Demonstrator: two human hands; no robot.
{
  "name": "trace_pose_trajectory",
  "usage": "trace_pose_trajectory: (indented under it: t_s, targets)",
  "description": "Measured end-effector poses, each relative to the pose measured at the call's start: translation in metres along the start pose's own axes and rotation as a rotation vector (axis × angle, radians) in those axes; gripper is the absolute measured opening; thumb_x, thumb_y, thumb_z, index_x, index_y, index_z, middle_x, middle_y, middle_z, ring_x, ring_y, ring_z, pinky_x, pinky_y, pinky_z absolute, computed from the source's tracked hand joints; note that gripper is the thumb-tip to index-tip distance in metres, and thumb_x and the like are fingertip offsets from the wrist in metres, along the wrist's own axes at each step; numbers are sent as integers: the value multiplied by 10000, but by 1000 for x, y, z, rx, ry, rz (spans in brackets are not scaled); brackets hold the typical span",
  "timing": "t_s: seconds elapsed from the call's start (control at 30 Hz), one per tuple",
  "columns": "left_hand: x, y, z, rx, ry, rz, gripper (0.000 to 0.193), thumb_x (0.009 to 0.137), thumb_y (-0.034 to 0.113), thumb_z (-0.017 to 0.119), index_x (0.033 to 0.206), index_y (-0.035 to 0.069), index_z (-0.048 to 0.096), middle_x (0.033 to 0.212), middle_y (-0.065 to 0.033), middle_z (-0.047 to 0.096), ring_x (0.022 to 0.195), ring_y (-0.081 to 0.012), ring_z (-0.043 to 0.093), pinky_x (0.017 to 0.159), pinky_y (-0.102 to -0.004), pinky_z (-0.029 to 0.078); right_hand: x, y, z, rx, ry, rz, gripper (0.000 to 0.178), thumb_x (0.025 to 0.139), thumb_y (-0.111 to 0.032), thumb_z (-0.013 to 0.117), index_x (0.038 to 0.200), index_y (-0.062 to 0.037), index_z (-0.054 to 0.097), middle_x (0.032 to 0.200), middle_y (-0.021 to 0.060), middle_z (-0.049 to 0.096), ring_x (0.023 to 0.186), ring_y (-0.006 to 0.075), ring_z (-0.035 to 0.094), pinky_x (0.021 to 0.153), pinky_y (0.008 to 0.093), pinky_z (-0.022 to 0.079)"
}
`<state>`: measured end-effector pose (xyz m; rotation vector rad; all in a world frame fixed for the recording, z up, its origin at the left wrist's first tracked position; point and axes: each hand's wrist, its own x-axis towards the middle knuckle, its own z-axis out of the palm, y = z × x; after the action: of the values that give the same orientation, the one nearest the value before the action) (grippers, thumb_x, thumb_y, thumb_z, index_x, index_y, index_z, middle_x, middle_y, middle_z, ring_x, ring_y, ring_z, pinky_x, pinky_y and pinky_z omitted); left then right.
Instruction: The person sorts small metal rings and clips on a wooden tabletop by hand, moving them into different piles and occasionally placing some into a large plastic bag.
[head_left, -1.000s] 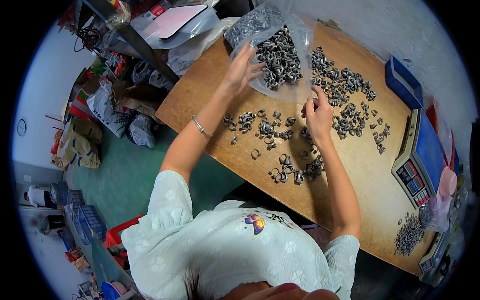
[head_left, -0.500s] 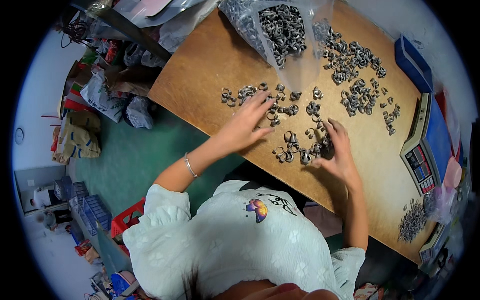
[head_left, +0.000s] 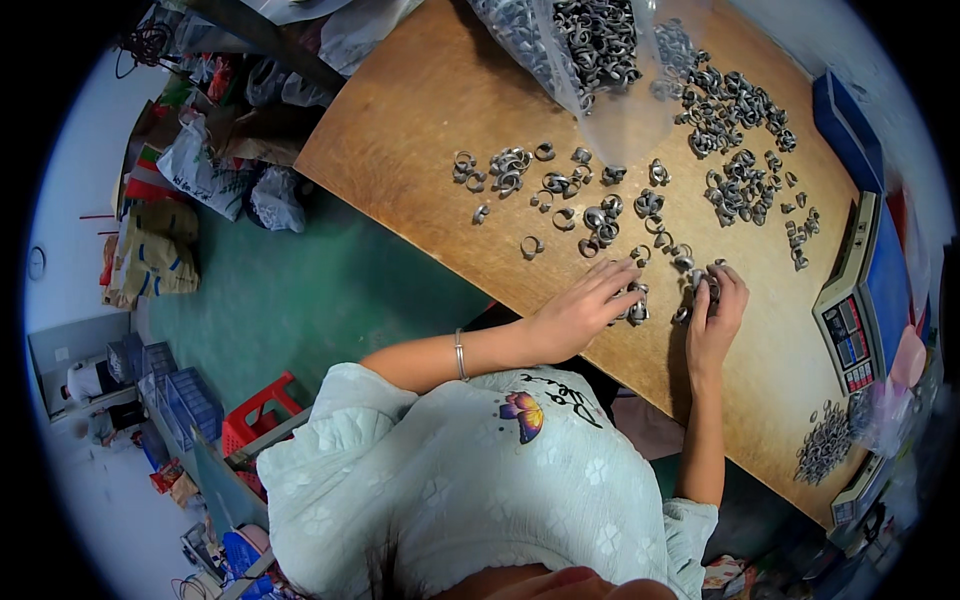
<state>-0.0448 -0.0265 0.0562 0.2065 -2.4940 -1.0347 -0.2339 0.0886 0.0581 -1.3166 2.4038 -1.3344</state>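
Grey metal rings lie in loose clusters on the brown table (head_left: 400, 130). Near the front edge, my left hand (head_left: 583, 312) reaches in with its fingers stretched and apart. Its fingertips touch a small group of rings (head_left: 637, 308), partly hidden beneath them. To its right, my right hand (head_left: 712, 325) bends its thumb and fingers around a few rings (head_left: 703, 283) at the table surface; how many is hidden. Beyond both hands, more rings (head_left: 603, 215) are spread out, and one single ring (head_left: 531, 247) lies apart to the left.
An open clear plastic bag (head_left: 625, 135) full of rings stands at the back. Heaps of rings (head_left: 742, 185) lie right of it. A blue tray (head_left: 846, 130) and a digital scale (head_left: 848, 320) line the right edge, near a pile of small metal pieces (head_left: 826, 445).
My left hand has moved right and nearer, away from the left cluster, to rings close to my right hand. My right hand has shifted slightly right. Rings on the left are uncovered.
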Motion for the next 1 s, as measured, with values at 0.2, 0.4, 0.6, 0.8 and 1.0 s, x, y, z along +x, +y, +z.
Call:
trace_pose_trajectory:
  t_s: [0.2, 0.4, 0.6, 0.8, 1.0]
  targets:
    - [-15, 1, -24, -108, 195, -122, 407, 766, -83, 514, 1171, -36, 514, 1329, -213, 408, 1285, -382, 347, 1077, -480, 277, 37, -63, 23, -191, -187, -381, 370, 776, -119, 658, 1123, -37, 561, 1170, 147, 525, 1164, 342, 433, 954, 437, 355]
    - [-2, -21, -61, 324, 190, -225, 471, 768, -61, 535, 1232, -31, 461, 1359, -222, 380, 1280, -397, 348, 1077, -448, 285, 61, -55, 49, -179, -465, -543, 449, 664, -136, 744, 1078, -80, 580, 1176, 121, 523, 1193, 333, 425, 946, 437, 363]
    - [-32, -29, -48, 5, 68, -108, 513, 763, -56, 533, 1265, 19, 458, 1345, -239, 387, 1269, -404, 359, 1050, -477, 307, 59, -35, 24, -78, -569, -437, 321, 665, -60, 718, 965, -57, 606, 1097, 113, 554, 1068, 301, 499, 875, 402, 394]
    - [-5, -46, -83, 594, 498, -372, 394, 751, 48, 656, 1138, 58, 578, 1163, -168, 528, 1130, -360, 474, 962, -445, 368, 89, -100, 75, 24, -515, -645, 480, 712, -181, 722, 1150, -64, 566, 1217, 139, 527, 1158, 321, 455, 983, 418, 347]
    - [-25, -85, -113, 414, 410, -364, 337, 730, 63, 696, 1053, 45, 600, 1047, -124, 579, 1036, -329, 506, 921, -422, 376, 94, -80, 100, -126, -696, -592, 296, 727, -56, 667, 1010, -36, 586, 1068, 119, 554, 1071, 304, 487, 916, 392, 394]
